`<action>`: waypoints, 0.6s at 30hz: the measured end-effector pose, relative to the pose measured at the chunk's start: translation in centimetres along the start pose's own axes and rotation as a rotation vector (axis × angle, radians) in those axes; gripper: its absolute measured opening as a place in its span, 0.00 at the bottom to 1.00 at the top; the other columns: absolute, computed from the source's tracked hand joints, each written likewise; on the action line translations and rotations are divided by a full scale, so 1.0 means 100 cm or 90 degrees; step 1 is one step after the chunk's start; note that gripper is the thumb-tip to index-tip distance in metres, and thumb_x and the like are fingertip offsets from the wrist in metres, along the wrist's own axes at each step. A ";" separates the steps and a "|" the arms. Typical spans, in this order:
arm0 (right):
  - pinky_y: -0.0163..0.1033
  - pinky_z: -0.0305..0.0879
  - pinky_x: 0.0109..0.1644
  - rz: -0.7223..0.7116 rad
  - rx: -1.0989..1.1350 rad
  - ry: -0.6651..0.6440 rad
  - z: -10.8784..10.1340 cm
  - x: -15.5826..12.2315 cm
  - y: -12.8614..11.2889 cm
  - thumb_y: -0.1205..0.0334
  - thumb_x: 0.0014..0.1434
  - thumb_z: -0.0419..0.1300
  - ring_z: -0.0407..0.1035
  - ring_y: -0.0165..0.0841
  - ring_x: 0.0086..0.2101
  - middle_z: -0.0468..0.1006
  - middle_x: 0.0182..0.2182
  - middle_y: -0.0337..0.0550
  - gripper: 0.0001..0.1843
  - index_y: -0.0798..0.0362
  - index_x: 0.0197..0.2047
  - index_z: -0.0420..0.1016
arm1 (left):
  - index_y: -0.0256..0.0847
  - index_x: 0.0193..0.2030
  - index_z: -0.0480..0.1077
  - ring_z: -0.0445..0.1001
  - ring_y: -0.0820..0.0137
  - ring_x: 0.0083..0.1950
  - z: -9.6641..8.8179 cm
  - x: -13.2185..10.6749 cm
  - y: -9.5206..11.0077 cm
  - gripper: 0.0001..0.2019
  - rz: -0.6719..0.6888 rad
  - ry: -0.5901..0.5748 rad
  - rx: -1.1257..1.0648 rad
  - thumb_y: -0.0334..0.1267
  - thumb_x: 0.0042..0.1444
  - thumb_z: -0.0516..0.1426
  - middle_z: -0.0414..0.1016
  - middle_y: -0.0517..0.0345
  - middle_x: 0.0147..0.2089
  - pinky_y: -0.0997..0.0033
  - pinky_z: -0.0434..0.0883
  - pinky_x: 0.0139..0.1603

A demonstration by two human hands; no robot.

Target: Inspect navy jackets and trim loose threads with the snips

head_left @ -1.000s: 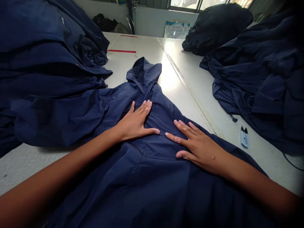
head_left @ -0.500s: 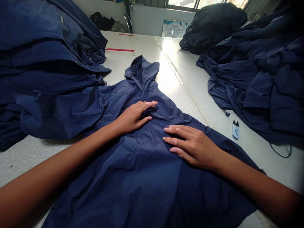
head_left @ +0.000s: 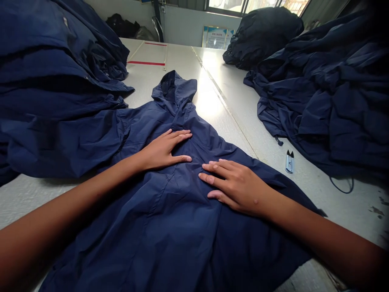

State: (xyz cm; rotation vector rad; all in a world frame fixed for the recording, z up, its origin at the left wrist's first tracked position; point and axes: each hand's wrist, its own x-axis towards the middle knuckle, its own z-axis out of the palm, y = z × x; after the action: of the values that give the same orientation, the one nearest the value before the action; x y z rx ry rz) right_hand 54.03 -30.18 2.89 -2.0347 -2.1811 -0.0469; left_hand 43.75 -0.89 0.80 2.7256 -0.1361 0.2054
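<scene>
A navy hooded jacket (head_left: 179,227) lies spread over the white table, its hood (head_left: 174,89) pointing to the far side and one sleeve stretched out to the left. My left hand (head_left: 165,150) rests on the upper part of the jacket, below the hood, fingers extended and thumb apart. Lower and to the right, my right hand (head_left: 234,184) lies on the fabric with its fingers spread. Neither hand grasps the cloth. Right of the jacket, a pair of thread snips (head_left: 289,162) with a light blue handle lies on the table.
Piled navy garments (head_left: 42,61) rise at the left, against the jacket's sleeve. More garments (head_left: 322,101) are heaped at the right, a cord loop hanging from them, with a dark bundle (head_left: 264,34) behind. Red tape (head_left: 146,63) marks the white table (head_left: 240,93) near its far edge.
The view has shifted slightly, so everything sits a little further left. My left thumb has spread further from its fingers. Both hands remain on the jacket.
</scene>
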 end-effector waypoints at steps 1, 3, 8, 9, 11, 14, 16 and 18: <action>0.59 0.63 0.74 0.011 0.000 0.004 0.002 0.001 0.002 0.49 0.78 0.52 0.67 0.49 0.68 0.71 0.70 0.56 0.27 0.53 0.71 0.72 | 0.45 0.78 0.60 0.59 0.51 0.81 0.001 0.000 -0.001 0.44 0.001 0.004 -0.004 0.71 0.65 0.56 0.59 0.44 0.80 0.40 0.48 0.82; 0.60 0.59 0.76 0.040 -0.002 0.005 0.006 0.001 0.006 0.48 0.78 0.53 0.62 0.48 0.72 0.64 0.74 0.57 0.30 0.51 0.76 0.66 | 0.44 0.77 0.61 0.60 0.51 0.80 0.001 0.000 -0.002 0.42 0.004 0.020 -0.026 0.68 0.66 0.57 0.62 0.44 0.79 0.40 0.48 0.82; 0.59 0.49 0.80 0.079 0.006 -0.028 0.015 0.001 0.020 0.48 0.79 0.50 0.46 0.43 0.78 0.49 0.80 0.53 0.32 0.46 0.80 0.56 | 0.42 0.67 0.74 0.75 0.54 0.68 -0.010 0.002 0.004 0.28 0.007 0.118 -0.135 0.59 0.70 0.56 0.78 0.46 0.67 0.50 0.65 0.74; 0.59 0.47 0.80 0.083 0.007 -0.035 0.016 0.002 0.024 0.48 0.79 0.49 0.44 0.43 0.78 0.48 0.80 0.52 0.32 0.46 0.81 0.55 | 0.41 0.62 0.78 0.78 0.55 0.63 -0.016 0.001 0.010 0.25 0.018 0.137 -0.139 0.57 0.71 0.55 0.81 0.47 0.62 0.53 0.69 0.70; 0.60 0.45 0.81 0.092 0.008 -0.050 0.017 0.003 0.035 0.47 0.79 0.48 0.41 0.44 0.78 0.45 0.81 0.51 0.33 0.46 0.81 0.53 | 0.42 0.54 0.82 0.81 0.59 0.55 -0.030 0.001 0.027 0.22 0.045 0.122 -0.135 0.54 0.72 0.54 0.85 0.50 0.54 0.58 0.73 0.64; 0.62 0.43 0.81 0.104 0.015 -0.069 0.018 0.005 0.054 0.45 0.79 0.47 0.38 0.47 0.79 0.43 0.81 0.49 0.34 0.44 0.81 0.52 | 0.45 0.54 0.83 0.82 0.61 0.52 -0.046 0.000 0.055 0.22 0.078 -0.028 -0.112 0.54 0.73 0.52 0.86 0.53 0.53 0.62 0.74 0.59; 0.63 0.42 0.81 0.111 0.024 -0.074 0.018 0.006 0.067 0.44 0.79 0.46 0.37 0.47 0.79 0.43 0.81 0.48 0.34 0.44 0.81 0.52 | 0.47 0.58 0.81 0.82 0.60 0.55 -0.047 -0.003 0.067 0.22 0.087 -0.103 -0.059 0.53 0.74 0.51 0.85 0.53 0.57 0.62 0.74 0.61; 0.64 0.42 0.80 0.123 0.033 -0.077 0.017 0.007 0.077 0.44 0.79 0.45 0.38 0.48 0.79 0.43 0.81 0.48 0.33 0.45 0.81 0.53 | 0.46 0.64 0.78 0.80 0.58 0.61 -0.040 -0.011 0.071 0.24 0.082 -0.120 -0.005 0.53 0.75 0.49 0.82 0.52 0.62 0.60 0.71 0.65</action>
State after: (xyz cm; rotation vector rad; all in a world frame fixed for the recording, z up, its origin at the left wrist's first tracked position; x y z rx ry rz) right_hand 61.42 -28.66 0.62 -2.2613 -2.0169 0.1569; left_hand 41.33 -5.68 7.03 2.7255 -0.3651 -0.0167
